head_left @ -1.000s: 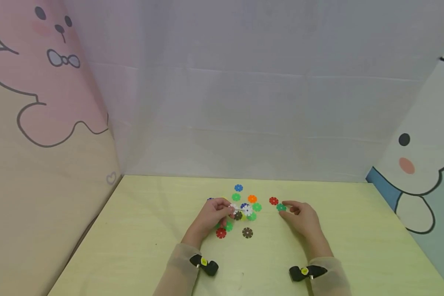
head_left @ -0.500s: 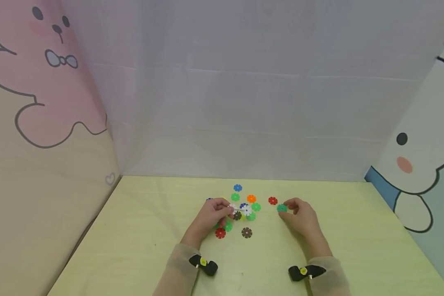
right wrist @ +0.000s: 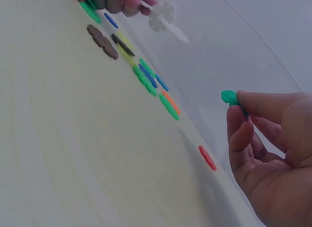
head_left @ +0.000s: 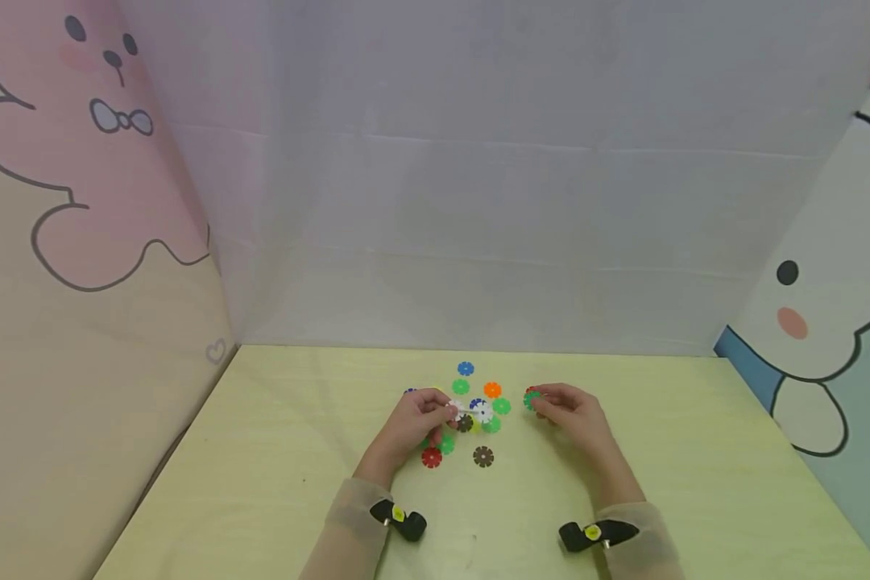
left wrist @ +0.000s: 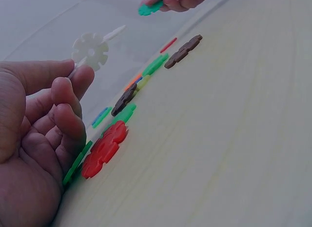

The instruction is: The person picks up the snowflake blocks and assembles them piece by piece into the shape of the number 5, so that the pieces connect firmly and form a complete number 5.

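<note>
My left hand [head_left: 415,419] pinches white snowflake discs [left wrist: 90,51] that are slotted together, held above the table; one disc faces the left wrist camera and another shows edge-on. Between thumb and fingertips, my right hand [head_left: 576,415] grips a green snowflake disc [right wrist: 228,96], raised off the table. In the head view this green disc partly covers a red disc [right wrist: 207,157], which lies flat on the tabletop. Under and beside the left hand lie another red disc [left wrist: 105,149] and green discs, some partly hidden by the fingers.
Loose discs lie between the hands: a brown one [head_left: 483,457] at the front, an orange one [head_left: 492,390], a blue one [head_left: 466,368] at the back, and several green ones. The pale table [head_left: 319,515] meets a whitish curtain [head_left: 435,242] behind and printed side panels.
My right hand has taken hold of the green disc, lifted it from the table and carried it slightly left, toward the red disc. The left hand with the white discs stays in place.
</note>
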`<act>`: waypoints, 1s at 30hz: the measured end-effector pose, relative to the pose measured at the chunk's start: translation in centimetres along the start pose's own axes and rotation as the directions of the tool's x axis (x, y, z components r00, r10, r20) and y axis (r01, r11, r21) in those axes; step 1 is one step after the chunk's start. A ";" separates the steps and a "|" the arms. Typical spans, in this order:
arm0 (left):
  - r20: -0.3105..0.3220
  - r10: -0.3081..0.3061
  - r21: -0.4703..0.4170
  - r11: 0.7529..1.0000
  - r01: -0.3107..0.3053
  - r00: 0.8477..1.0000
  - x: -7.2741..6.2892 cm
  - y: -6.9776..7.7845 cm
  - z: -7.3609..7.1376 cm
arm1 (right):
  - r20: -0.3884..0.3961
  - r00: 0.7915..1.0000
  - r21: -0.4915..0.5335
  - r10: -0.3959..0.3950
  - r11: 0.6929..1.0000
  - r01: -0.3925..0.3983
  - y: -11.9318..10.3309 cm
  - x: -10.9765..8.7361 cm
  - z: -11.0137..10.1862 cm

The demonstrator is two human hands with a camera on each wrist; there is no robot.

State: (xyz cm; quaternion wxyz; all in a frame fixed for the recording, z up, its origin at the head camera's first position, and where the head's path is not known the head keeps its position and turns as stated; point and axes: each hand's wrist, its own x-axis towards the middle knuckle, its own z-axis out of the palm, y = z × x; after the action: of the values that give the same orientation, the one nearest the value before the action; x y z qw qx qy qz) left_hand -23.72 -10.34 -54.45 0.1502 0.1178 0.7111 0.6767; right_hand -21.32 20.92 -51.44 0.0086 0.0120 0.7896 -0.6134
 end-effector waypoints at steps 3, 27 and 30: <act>-0.002 -0.005 -0.004 1.000 0.005 1.000 -0.1 0.0 0.0 | 0.029 1.000 0.101 0.009 0.995 -0.012 -0.1 0.1 1.1; -0.008 -0.001 -0.029 1.000 0.001 1.000 0.1 0.0 0.0 | 0.132 0.989 0.341 0.072 0.933 -0.114 1.3 0.1 4.5; -0.008 -0.004 -0.026 1.000 0.004 1.000 0.2 0.0 0.1 | 0.144 0.987 0.337 0.073 0.934 -0.119 1.3 0.1 4.5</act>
State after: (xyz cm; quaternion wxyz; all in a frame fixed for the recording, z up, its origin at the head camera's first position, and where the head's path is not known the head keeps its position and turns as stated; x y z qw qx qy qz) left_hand -23.87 -10.23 -54.51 0.1501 0.1116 0.7031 0.6861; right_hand -21.37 16.87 -53.87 0.0876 0.0122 0.6662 -0.7405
